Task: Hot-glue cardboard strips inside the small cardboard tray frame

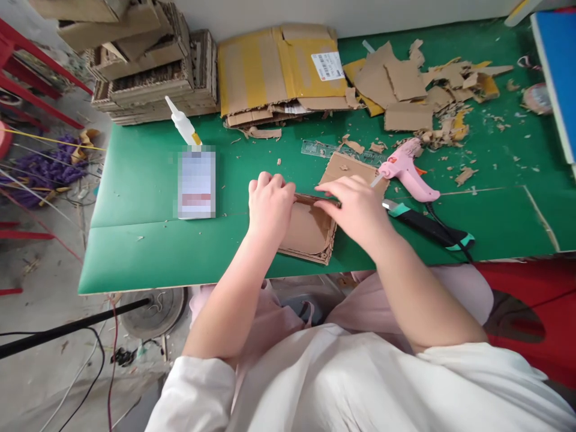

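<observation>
A shallow square cardboard tray [309,235] lies on the green table [148,240] near its front edge. My left hand [269,204] rests curled on the tray's left wall, fingers closed over its far corner. My right hand [355,207] presses a thin cardboard strip [315,199] along the tray's far edge, with fingers together on it. A flat cardboard piece [342,168] lies just behind the tray.
A pink glue gun [407,171] and a black-and-teal utility knife [425,225] lie right of my hands. A white glue bottle [183,124] and a phone [197,183] sit left. Flattened boxes [279,69], scraps [432,90] and stacked cardboard trays [153,84] fill the back.
</observation>
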Available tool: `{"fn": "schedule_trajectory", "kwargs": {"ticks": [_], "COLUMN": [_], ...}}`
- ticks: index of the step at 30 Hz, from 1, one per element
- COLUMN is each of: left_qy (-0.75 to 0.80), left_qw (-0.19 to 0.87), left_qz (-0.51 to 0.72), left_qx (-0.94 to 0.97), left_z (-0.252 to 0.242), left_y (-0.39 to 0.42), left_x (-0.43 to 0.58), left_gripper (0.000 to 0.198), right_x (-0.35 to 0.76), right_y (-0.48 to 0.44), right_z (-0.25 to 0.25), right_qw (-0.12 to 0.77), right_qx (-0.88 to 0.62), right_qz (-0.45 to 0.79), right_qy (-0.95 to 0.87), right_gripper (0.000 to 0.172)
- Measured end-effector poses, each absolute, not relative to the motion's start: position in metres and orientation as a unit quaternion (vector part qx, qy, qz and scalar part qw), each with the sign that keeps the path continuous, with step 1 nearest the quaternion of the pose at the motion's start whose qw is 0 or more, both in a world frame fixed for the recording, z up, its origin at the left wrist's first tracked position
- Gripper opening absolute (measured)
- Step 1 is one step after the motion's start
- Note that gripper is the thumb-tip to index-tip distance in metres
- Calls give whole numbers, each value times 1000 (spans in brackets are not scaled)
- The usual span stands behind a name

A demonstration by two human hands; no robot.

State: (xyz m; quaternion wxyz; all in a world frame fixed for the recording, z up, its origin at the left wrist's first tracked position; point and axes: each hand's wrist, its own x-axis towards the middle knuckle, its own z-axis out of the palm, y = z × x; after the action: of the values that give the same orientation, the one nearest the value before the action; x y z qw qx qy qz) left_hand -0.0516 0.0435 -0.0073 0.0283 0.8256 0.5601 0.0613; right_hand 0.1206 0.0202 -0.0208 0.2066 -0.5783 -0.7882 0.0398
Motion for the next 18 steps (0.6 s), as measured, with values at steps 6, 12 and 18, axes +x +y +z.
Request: {"fn": "schedule_trajectory", "kwargs": {"ticks": [6,12,18], "left_qy": [561,558,562], "left_qw": [25,19,34], "left_qz": [64,67,79], "left_qx": [825,827,823], "left_z": [-10,-12,-13], "left_y": [44,43,43], "left_x": [-51,-50,-52], "left_gripper": [14,13,14], "right_x": [141,131,129], "right_y": [12,16,19], "right_z": [-16,-30,-34], "right_qw": [222,166,127], "right_qx": [-584,-575,-566], "right_qz": [61,45,5], "right_qy": [-778,-800,-814], "right_gripper": [8,17,18]}}
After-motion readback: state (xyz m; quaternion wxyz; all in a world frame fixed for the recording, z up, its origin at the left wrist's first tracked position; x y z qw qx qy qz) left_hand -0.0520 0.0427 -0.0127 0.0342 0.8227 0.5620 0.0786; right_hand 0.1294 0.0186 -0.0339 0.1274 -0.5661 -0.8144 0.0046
